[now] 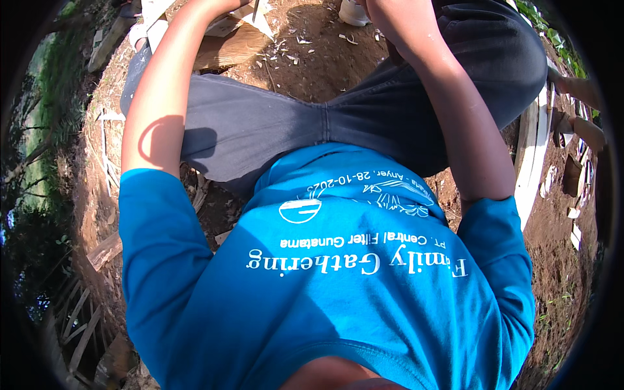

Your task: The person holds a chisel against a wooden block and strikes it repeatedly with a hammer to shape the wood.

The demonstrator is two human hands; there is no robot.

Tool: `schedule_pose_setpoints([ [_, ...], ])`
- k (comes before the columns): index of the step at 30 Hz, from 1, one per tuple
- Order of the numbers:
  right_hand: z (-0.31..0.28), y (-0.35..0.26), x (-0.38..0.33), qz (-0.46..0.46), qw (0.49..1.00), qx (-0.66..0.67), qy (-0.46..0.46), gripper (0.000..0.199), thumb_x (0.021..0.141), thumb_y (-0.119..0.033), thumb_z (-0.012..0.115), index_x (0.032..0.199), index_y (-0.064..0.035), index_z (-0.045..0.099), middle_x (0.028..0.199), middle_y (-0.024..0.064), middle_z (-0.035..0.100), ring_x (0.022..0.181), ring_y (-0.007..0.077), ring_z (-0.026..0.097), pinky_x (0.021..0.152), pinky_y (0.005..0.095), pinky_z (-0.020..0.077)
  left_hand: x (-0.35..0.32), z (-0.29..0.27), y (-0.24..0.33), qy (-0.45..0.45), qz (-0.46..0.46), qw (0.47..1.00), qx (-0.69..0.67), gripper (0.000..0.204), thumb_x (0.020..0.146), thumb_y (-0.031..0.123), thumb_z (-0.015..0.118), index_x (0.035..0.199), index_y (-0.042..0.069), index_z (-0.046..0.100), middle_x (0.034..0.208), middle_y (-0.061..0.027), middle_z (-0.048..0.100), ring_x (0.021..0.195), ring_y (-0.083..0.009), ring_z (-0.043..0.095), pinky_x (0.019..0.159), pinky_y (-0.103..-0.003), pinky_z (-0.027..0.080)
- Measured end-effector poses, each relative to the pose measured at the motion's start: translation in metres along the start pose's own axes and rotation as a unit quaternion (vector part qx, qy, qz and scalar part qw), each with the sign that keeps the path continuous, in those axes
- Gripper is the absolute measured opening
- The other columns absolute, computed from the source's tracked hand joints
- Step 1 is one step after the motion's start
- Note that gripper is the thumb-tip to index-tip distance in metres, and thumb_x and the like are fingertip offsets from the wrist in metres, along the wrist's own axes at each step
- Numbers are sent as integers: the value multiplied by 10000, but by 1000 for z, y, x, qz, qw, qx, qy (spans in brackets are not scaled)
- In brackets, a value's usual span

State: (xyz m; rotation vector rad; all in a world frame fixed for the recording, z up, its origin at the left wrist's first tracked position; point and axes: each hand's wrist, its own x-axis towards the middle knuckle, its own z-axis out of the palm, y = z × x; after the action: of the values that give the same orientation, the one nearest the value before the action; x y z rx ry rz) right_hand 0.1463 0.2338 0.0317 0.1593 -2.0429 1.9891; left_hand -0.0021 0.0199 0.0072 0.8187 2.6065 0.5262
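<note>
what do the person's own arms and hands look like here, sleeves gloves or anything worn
Both arms come out of bright blue short sleeves of a cotton tee shirt with white print on the chest: the left sleeve and the right sleeve end above the elbow. Below them the left forearm and right forearm are bare, with no watch or band visible. Both hands are cut off by the top edge, so gloves cannot be judged.

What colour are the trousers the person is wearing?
Dark grey trousers, seen best in the head view.
</note>
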Motion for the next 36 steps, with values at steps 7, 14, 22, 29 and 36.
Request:
schedule_pose_setpoints([
  [7, 9, 7, 3, -114, 991, -24, 64, 359, 1044, -135, 593, 1356, 42, 592, 1174, 152, 712, 1117, 183, 643, 991, 322, 493, -5, 5, -10, 42, 14, 994, 97, 352, 969, 332, 699, 1008, -16, 671, 798, -198, 696, 739, -322, 684, 678, -450, 532],
  [14, 10, -11, -8, -35, 997, -66, -27, 364, 1015, -111, 605, 1358, 9, 592, 1242, 222, 686, 1176, 288, 657, 1033, 355, 474, -7, 7, -16, 61, 38, 995, 62, 366, 929, 316, 754, 969, -33, 651, 767, -183, 666, 715, -320, 655, 685, -445, 534],
  [22, 17, 6, -2, -139, 984, -114, -12, 378, 1030, -131, 595, 1376, 18, 578, 1237, 229, 686, 1173, 292, 657, 1022, 369, 484, -4, 12, -24, -2, -11, 998, 55, 423, 934, 381, 743, 1099, -2, 675, 950, -222, 706, 852, -355, 676, 775, -448, 538],
  [29, 13, 5, -4, -42, 986, -163, -10, 339, 1022, -185, 612, 1309, -5, 625, 1147, 244, 701, 1024, 281, 694, 907, 383, 526, -2, 36, -29, 45, 77, 995, -36, 418, 939, 309, 762, 1185, 1, 621, 930, -173, 704, 868, -306, 664, 798, -430, 531],
  [36, 13, 31, 5, -115, 992, 34, -28, 405, 1053, -120, 576, 1425, 38, 542, 1325, 139, 675, 1207, 188, 603, 1073, 322, 445, -5, 14, -5, 47, 14, 999, 16, 351, 972, 319, 703, 881, -18, 670, 730, -167, 662, 684, -300, 635, 681, -433, 511],
])
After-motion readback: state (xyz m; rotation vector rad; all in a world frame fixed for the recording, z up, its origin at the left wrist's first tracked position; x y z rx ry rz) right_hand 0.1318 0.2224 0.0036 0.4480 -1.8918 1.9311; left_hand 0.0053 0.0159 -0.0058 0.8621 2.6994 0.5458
